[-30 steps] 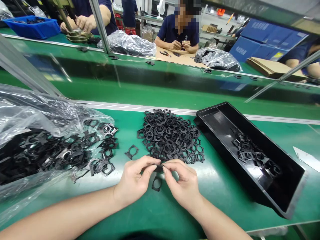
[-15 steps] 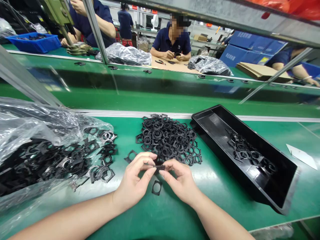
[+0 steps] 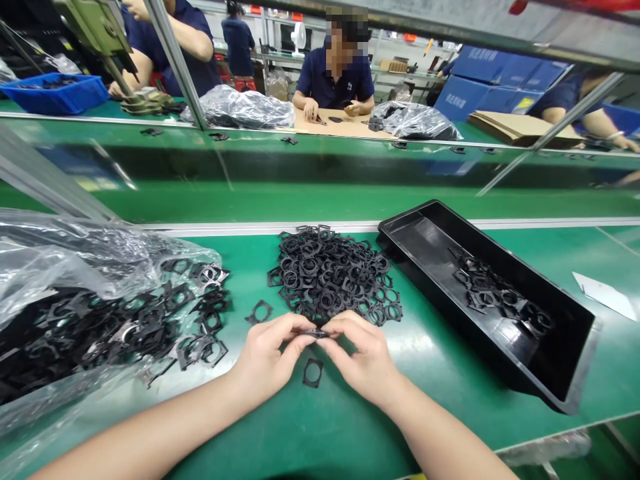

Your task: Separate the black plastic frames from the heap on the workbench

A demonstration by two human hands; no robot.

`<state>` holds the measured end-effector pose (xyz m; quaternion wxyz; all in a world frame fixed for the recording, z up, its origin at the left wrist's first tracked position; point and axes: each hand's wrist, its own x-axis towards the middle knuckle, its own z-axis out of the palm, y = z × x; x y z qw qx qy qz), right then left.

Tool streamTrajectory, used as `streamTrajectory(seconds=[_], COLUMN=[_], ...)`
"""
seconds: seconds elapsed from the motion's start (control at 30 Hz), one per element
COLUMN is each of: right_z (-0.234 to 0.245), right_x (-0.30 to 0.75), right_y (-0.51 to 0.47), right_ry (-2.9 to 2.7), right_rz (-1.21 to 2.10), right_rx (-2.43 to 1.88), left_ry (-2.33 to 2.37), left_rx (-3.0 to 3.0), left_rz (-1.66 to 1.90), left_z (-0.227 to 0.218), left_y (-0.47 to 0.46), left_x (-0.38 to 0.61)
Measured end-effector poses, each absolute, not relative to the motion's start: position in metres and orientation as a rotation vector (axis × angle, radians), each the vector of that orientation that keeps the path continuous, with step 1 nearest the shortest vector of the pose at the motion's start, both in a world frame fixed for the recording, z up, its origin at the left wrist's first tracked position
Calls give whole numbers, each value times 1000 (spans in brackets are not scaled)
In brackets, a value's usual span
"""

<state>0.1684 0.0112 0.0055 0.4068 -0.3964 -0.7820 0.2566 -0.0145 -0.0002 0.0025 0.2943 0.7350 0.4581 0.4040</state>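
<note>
Between my two hands is a small black plastic part point(image 3: 316, 333), seen nearly edge-on; its full shape is hidden by my fingers. My left hand point(image 3: 273, 350) pinches its left end between thumb and fingers, and my right hand point(image 3: 360, 353) pinches the right end. Just below, a flat black ring plate point(image 3: 313, 373) with a round hole lies on the green table. Another ring plate point(image 3: 259, 312) rests beyond my left hand. A heap of black ring parts point(image 3: 335, 273) lies directly behind my fingers.
At left, a clear plastic bag point(image 3: 90, 250) spills black ring parts point(image 3: 165, 313). A long black tray point(image 3: 505, 373) at right holds several parts. White paper point(image 3: 605, 297) lies farther right. Across a green divider, a person point(image 3: 335, 80) sits at another bench; a metal post point(image 3: 175, 60) stands left.
My hands stay together on the black part, which has tilted flatter to an edge-on view. The camera view has shifted slightly. The person opposite has lowered and parted their hands.
</note>
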Motion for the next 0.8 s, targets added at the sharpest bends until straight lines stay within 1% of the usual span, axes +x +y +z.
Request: streamTrajectory(seconds=[0.17,0.37,0.53,0.8], right_z=[7,3,3,7], right_x=[168,167,167,163], right_y=[11,6,6,4], right_ry=[-1945,-1926,-1996,-1970], right_rz=[677,547,476,493], right_rx=[-979,-930,-931,-917], left_ry=[1204,1161,1153,1161], left_rx=[1564,1148,1084,1121], left_rz=[1042,1048,1073,1086], left_z=[4,4,6,6], left_y=[-3,-1,-2,-5], left_x=[-10,-4,-3,-3])
